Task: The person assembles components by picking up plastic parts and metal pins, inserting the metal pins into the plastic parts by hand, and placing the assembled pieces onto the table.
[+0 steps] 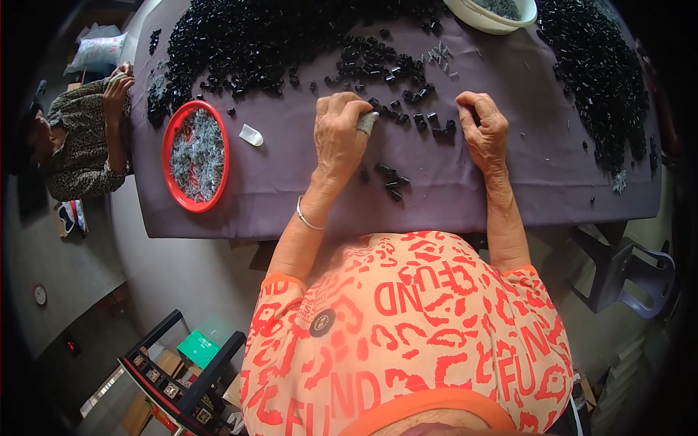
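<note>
The left hand [338, 134] rested on the purple-covered table [291, 196] with its fingers [342, 105] curled down and drawn together; a grey wrap covered one fingertip [367, 122], and whether anything was pinched beneath could not be told. The right hand [483, 127] lay well apart from it, its fingers [469, 102] bent into a loose fist, the tips tucked under so that any held piece stayed hidden. Between the two hands, just beyond the fingertips, a scatter of small black parts [411, 116] lay on the cloth, the nearest ones almost touching the right hand's knuckles. A few more black pieces [391, 185] sat close below the left hand, toward the body. Farther out past the fingers spread a large heap of black parts [254, 40], with some small grey pins [440, 54] near it. Off to the left of the left hand stood a red tray [171, 156] filled with grey bits, and a small clear piece [251, 134] lay between the tray and that hand. A white bowl [483, 22] stood beyond the right hand.
</note>
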`<control>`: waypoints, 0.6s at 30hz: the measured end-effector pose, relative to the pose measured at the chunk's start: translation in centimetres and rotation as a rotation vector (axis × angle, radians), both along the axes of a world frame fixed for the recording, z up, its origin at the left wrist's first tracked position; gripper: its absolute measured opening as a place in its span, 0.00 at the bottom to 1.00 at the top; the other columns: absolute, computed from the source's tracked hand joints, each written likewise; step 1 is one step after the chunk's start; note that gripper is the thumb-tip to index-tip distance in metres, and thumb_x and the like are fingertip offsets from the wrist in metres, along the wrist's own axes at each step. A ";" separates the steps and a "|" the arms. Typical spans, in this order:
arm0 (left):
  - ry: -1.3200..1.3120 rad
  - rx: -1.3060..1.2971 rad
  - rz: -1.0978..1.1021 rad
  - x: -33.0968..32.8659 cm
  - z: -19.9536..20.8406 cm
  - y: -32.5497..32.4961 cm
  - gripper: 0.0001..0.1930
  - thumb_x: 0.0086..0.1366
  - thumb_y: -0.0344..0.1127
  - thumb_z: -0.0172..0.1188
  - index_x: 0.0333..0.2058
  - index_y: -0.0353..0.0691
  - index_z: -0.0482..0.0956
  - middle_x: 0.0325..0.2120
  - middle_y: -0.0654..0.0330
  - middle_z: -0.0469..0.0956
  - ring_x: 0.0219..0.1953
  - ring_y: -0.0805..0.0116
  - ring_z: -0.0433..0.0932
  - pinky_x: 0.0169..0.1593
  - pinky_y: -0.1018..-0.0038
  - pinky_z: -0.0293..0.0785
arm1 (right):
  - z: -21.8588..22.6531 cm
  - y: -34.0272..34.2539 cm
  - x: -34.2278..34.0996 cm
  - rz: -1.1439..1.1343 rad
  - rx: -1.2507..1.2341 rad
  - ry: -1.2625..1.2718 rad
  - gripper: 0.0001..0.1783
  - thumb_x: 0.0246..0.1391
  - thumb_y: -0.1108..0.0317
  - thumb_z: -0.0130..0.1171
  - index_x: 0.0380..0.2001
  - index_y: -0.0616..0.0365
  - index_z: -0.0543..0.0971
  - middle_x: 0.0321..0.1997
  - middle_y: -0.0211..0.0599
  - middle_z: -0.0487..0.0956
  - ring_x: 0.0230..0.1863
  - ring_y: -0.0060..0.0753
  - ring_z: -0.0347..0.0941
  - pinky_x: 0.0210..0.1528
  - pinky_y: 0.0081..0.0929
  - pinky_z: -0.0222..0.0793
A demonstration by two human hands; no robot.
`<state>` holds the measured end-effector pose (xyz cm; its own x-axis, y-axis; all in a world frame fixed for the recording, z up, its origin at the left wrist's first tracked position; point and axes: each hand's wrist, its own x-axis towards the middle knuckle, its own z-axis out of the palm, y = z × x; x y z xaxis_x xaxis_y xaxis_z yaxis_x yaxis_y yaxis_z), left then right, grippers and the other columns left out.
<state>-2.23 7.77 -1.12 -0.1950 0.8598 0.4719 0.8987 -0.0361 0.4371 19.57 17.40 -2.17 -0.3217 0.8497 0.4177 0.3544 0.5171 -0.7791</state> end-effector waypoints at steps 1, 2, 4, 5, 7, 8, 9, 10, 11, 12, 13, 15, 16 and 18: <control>-0.050 0.026 -0.015 0.0 0.0 -0.2 0.11 0.44 0.28 0.67 0.30 0.42 0.81 0.29 0.64 0.76 0.35 0.63 0.71 0.39 0.69 0.70 | 0.1 0.0 0.0 0.001 -0.010 0.018 0.07 0.47 0.79 0.57 0.31 0.59 0.76 0.30 0.36 0.76 0.31 0.34 0.74 0.33 0.26 0.68; -0.100 0.050 -0.030 0.1 0.1 -0.4 0.10 0.47 0.26 0.66 0.31 0.40 0.80 0.29 0.64 0.77 0.35 0.66 0.73 0.39 0.71 0.70 | 0.1 0.0 0.0 -0.002 -0.007 0.019 0.07 0.47 0.79 0.57 0.31 0.59 0.76 0.30 0.36 0.76 0.31 0.34 0.74 0.33 0.26 0.68; -0.489 -0.038 -0.010 0.6 0.5 -1.2 0.10 0.49 0.25 0.65 0.33 0.39 0.80 0.29 0.63 0.78 0.34 0.70 0.74 0.39 0.74 0.71 | 0.1 0.0 0.0 0.000 0.008 0.021 0.07 0.47 0.79 0.57 0.32 0.59 0.76 0.30 0.36 0.76 0.31 0.34 0.74 0.33 0.25 0.68; -0.876 -0.131 0.019 0.8 0.7 -1.5 0.09 0.52 0.25 0.63 0.34 0.39 0.80 0.29 0.63 0.80 0.34 0.74 0.75 0.39 0.77 0.71 | 0.1 0.0 0.0 0.004 0.010 0.023 0.07 0.47 0.79 0.57 0.32 0.59 0.76 0.30 0.36 0.76 0.31 0.34 0.74 0.33 0.25 0.68; -0.971 -0.121 0.029 0.8 0.8 -1.8 0.09 0.53 0.25 0.62 0.35 0.37 0.80 0.30 0.63 0.80 0.34 0.77 0.75 0.40 0.79 0.70 | 0.0 0.0 0.0 0.005 -0.002 0.016 0.07 0.47 0.80 0.57 0.32 0.59 0.76 0.30 0.36 0.76 0.31 0.33 0.74 0.33 0.25 0.69; -1.068 -0.114 0.033 0.8 1.0 -1.8 0.09 0.55 0.25 0.62 0.36 0.36 0.80 0.31 0.63 0.80 0.34 0.79 0.74 0.40 0.82 0.69 | -0.1 0.0 0.1 0.006 0.000 0.017 0.07 0.47 0.80 0.57 0.32 0.59 0.76 0.30 0.36 0.76 0.31 0.33 0.74 0.33 0.25 0.69; -1.067 -0.113 0.033 0.7 1.5 -2.0 0.09 0.55 0.25 0.62 0.36 0.36 0.80 0.31 0.63 0.80 0.34 0.79 0.74 0.40 0.82 0.69 | -0.2 0.0 0.2 -0.009 0.013 0.023 0.07 0.48 0.80 0.58 0.32 0.60 0.77 0.30 0.34 0.76 0.30 0.27 0.73 0.34 0.21 0.68; -1.144 -0.176 0.030 0.6 2.2 -2.4 0.10 0.55 0.25 0.62 0.37 0.35 0.80 0.31 0.64 0.80 0.34 0.79 0.74 0.42 0.81 0.69 | -0.3 0.0 0.2 -0.024 0.026 0.029 0.06 0.49 0.80 0.58 0.32 0.61 0.77 0.30 0.32 0.76 0.30 0.21 0.72 0.34 0.18 0.68; -1.220 -0.238 0.029 0.5 2.7 -2.7 0.10 0.55 0.25 0.62 0.38 0.34 0.80 0.32 0.64 0.80 0.35 0.78 0.75 0.43 0.81 0.69 | -0.4 0.0 0.2 -0.021 0.029 0.032 0.06 0.49 0.80 0.58 0.32 0.61 0.77 0.30 0.32 0.76 0.30 0.21 0.72 0.34 0.18 0.68; -1.217 -0.234 0.030 0.4 2.4 -2.9 0.10 0.55 0.25 0.62 0.38 0.34 0.80 0.32 0.64 0.80 0.35 0.78 0.75 0.43 0.81 0.69 | -0.4 0.0 0.1 -0.030 0.016 0.052 0.06 0.50 0.79 0.58 0.33 0.61 0.77 0.30 0.31 0.76 0.30 0.20 0.71 0.34 0.17 0.67; -1.102 -0.210 0.044 0.2 1.7 -3.2 0.09 0.55 0.25 0.61 0.37 0.34 0.80 0.31 0.64 0.80 0.35 0.79 0.74 0.42 0.81 0.70 | -0.4 0.0 0.1 -0.038 0.003 0.073 0.06 0.50 0.79 0.59 0.33 0.61 0.77 0.30 0.30 0.76 0.29 0.19 0.71 0.33 0.17 0.67; -0.986 -0.184 0.058 0.0 1.0 -3.5 0.09 0.55 0.26 0.61 0.36 0.35 0.81 0.31 0.64 0.80 0.36 0.80 0.74 0.42 0.81 0.70 | -0.4 0.0 0.1 -0.038 0.005 0.066 0.06 0.50 0.79 0.59 0.33 0.61 0.77 0.30 0.30 0.76 0.29 0.18 0.70 0.33 0.16 0.67; -0.991 -0.165 0.060 0.0 0.8 -3.7 0.08 0.56 0.26 0.61 0.35 0.35 0.81 0.31 0.64 0.81 0.35 0.80 0.74 0.40 0.82 0.71 | -0.4 0.0 0.1 -0.040 0.005 0.058 0.06 0.50 0.78 0.59 0.33 0.61 0.78 0.29 0.29 0.76 0.28 0.17 0.69 0.33 0.16 0.67; -0.997 -0.147 0.061 0.0 1.0 -3.9 0.07 0.56 0.25 0.61 0.35 0.35 0.81 0.31 0.64 0.81 0.35 0.80 0.75 0.39 0.82 0.71 | -0.6 0.0 0.3 -0.045 0.010 0.057 0.06 0.50 0.78 0.59 0.33 0.61 0.78 0.29 0.29 0.76 0.28 0.16 0.69 0.33 0.15 0.67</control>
<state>-2.26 3.84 -0.08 -0.4886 0.8716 -0.0400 0.1194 0.1121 0.9865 19.85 17.42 -2.76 -0.2584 0.8585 0.4431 0.3327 0.5097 -0.7934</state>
